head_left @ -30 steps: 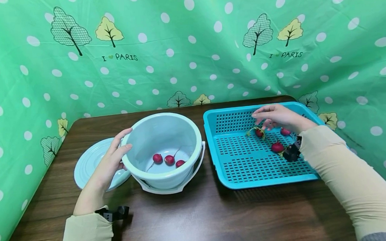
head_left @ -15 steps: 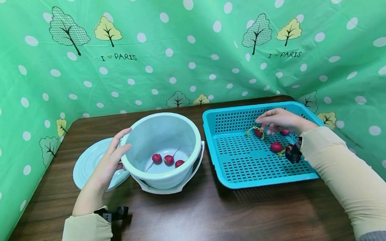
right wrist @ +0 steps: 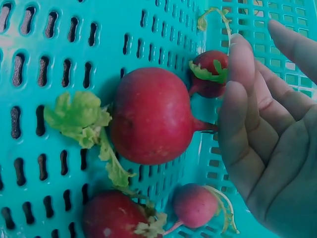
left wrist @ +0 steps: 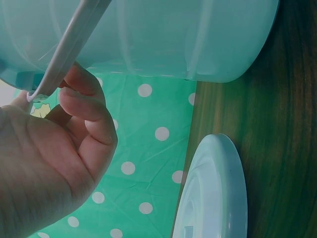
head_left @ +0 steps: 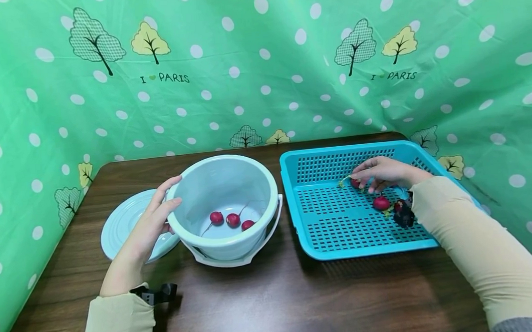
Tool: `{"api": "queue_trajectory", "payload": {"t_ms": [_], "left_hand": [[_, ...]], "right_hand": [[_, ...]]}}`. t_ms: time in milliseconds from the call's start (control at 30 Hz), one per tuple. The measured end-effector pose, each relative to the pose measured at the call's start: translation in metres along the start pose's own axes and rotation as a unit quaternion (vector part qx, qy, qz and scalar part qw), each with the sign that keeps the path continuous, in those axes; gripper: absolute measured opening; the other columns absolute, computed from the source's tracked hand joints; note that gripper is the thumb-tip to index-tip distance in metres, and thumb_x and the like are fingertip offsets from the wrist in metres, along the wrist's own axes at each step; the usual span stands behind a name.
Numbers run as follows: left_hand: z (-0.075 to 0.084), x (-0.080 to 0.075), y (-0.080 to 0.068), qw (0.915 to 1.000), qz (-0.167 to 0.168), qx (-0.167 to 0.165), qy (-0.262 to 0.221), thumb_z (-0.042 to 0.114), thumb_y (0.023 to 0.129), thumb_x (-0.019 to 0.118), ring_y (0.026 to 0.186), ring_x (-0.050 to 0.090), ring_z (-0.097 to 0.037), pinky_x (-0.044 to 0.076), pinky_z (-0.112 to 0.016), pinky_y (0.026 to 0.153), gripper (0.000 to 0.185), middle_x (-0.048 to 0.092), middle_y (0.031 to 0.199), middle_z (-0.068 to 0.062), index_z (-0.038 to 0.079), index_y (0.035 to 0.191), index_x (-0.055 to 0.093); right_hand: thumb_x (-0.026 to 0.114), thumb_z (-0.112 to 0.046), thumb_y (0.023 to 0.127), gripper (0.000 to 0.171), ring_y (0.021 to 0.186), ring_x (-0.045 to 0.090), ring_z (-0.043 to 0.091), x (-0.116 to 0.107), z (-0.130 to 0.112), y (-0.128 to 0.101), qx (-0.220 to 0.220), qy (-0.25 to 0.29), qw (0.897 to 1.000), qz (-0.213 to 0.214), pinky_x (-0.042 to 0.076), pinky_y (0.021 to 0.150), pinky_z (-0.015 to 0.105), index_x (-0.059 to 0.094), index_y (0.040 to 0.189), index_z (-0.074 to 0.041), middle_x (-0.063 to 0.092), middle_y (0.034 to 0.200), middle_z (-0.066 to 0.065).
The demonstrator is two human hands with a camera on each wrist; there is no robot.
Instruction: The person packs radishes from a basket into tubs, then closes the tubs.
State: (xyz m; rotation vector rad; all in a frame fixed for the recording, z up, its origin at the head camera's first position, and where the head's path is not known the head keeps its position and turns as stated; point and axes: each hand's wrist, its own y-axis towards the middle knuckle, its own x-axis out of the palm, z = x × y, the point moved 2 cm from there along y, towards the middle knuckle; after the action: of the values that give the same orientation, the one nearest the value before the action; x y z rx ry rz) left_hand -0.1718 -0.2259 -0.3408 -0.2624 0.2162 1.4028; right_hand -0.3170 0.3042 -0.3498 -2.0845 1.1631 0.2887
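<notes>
Evidently mid-pick, the right hand (head_left: pixel 385 172), fingers relaxed and holding nothing, reaches a radish (head_left: pixel 355 183) near the tray's (head_left: pixel 306 239) far edge and must pinch it, while the left hand (head_left: pixel 153 219) braces the bucket (head_left: pixel 227 248), fingers loosely on its rim.

The left hand (head_left: pixel 149 222) rests with relaxed fingers, while the right hand (head_left: pixel 383 172) reaches forward, fingers loosely extended.

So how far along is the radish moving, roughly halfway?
About that. Three red radishes already lie in the pale blue plastic bucket, which the left hand steadies. The right hand reaches for a small radish in the turquoise perforated plastic tray; four remain there in the wrist view, including the large one.
</notes>
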Motion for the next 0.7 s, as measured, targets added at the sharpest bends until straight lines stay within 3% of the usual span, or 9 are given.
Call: {"api": "queue_trajectory", "payload": {"t_ms": [267, 700], "left_hand": [[0.001, 0.000, 0.000, 1.0000, 0.000, -0.001, -0.001, 0.041, 0.105, 0.040, 0.088, 0.057, -0.015, 0.049, -0.031, 0.069, 0.055, 0.027, 0.150, -0.013, 0.032, 0.156, 0.021], [0.001, 0.000, 0.000, 1.0000, -0.001, 0.000, 0.002, 0.041, 0.105, 0.040, 0.088, 0.057, -0.014, 0.049, -0.031, 0.069, 0.055, 0.024, 0.152, -0.012, 0.032, 0.156, 0.021]], "right_hand": [[0.059, -0.037, 0.099, 0.064, 0.069, 0.064, 0.014, 0.006, -0.002, 0.002, 0.017, -0.028, 0.999, 0.006, 0.055, 0.068, 0.032, 0.040, 0.144, 0.005, 0.067, 0.101, 0.009], [0.063, -0.032, 0.098, 0.063, 0.067, 0.065, 0.015, 0.012, -0.004, 0.004, 0.025, -0.030, 0.999, 0.004, 0.054, 0.063, 0.032, 0.038, 0.143, 0.004, 0.068, 0.099, 0.009]]}}
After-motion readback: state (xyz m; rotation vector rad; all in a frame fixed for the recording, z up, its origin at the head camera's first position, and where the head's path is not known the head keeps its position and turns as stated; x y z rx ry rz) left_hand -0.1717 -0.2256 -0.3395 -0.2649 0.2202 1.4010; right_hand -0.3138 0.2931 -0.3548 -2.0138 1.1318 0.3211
